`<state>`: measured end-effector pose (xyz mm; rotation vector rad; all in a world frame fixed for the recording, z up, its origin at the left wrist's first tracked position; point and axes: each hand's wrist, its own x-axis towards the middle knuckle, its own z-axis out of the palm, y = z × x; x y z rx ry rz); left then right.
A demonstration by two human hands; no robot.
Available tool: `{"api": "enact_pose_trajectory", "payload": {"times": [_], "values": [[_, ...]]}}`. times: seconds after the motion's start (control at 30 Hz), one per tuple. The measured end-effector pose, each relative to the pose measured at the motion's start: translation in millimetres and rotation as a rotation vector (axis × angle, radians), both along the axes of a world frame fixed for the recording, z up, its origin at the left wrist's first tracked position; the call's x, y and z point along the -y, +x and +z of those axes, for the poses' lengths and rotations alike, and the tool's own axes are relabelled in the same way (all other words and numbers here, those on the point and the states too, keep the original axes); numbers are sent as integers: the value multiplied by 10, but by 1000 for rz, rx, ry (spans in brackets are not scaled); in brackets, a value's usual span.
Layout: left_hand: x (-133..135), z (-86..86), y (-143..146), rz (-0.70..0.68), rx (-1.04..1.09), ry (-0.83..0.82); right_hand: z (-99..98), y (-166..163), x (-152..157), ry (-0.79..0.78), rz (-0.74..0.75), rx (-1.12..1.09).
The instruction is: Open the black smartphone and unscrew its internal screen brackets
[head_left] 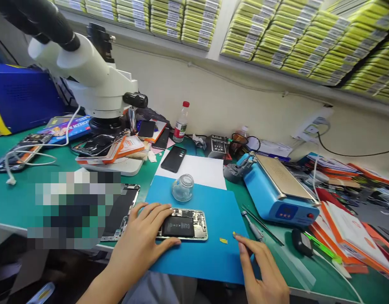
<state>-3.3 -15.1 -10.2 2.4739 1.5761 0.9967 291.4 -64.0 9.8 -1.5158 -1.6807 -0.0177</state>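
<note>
An opened smartphone (178, 226), its black battery and inner parts showing, lies flat on a blue mat (194, 264). My left hand (146, 232) grips it at its left end, fingers along the far edge and thumb along the near edge, hiding that end. To the right, my right hand (262, 268) pinches a tiny yellow piece (234, 233) between thumb and fingertip, just over the mat. A small yellow scrap (223, 241) rests on the mat between the phone and my right hand. Behind the phone stands a glass jar (183, 188).
A microscope (86, 80) rises at the back left. A blue heating plate unit (279, 194) stands right of the mat, with a thin dark rod (264, 226) before it. A black phone cover (173, 159) lies on white paper behind the jar. Part of the left side is pixelated.
</note>
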Motion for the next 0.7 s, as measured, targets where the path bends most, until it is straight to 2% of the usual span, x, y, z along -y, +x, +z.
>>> {"api": "enact_pose_trajectory", "payload": {"times": [0.13,0.27,0.4,0.5,0.63,0.7], "values": [[7,51,18,33,94,-35,-50,-193,-59,84,153,179],[6,23,9,28,147,-29,21,-653,-214,187,387,345],[-6,19,50,14,142,-12,80,-1037,-354,201,459,346],[56,79,11,11,105,52,30,-1110,-397,223,453,337],[313,83,-413,52,-32,224,-77,-962,-419,285,458,432],[467,11,-716,161,-204,257,-139,-862,-441,294,499,479]]}}
